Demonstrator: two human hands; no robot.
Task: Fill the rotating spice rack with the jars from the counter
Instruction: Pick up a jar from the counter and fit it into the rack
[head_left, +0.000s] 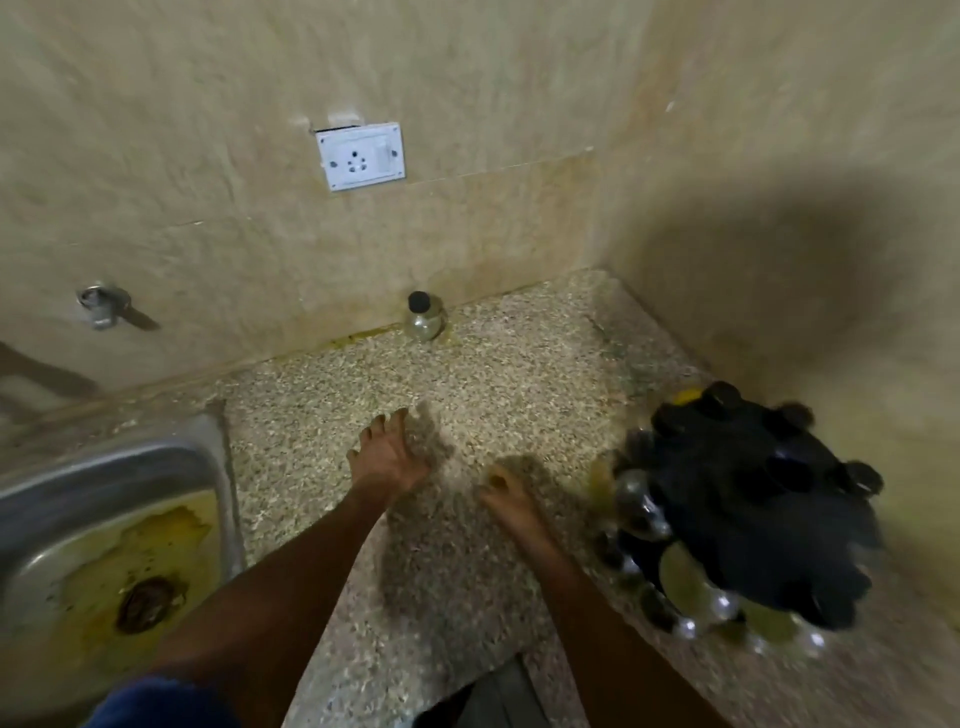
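One clear glass jar (423, 318) with a black cap stands upright against the back wall on the speckled counter (519, 374). The black rotating spice rack (748, 499) sits at the right, blurred, with several black-capped jars in its slots. My left hand (390, 453) hovers over the middle of the counter, fingers spread, holding nothing, well short of the jar. My right hand (506, 491) is lower and to the right, just left of the rack, fingers loosely curled and empty.
A stained steel sink (104, 519) lies at the left, its edge beside my left forearm. A tap stub (101, 304) and a white wall socket (360, 156) are on the tiled back wall. Another wall closes the corner behind the rack.
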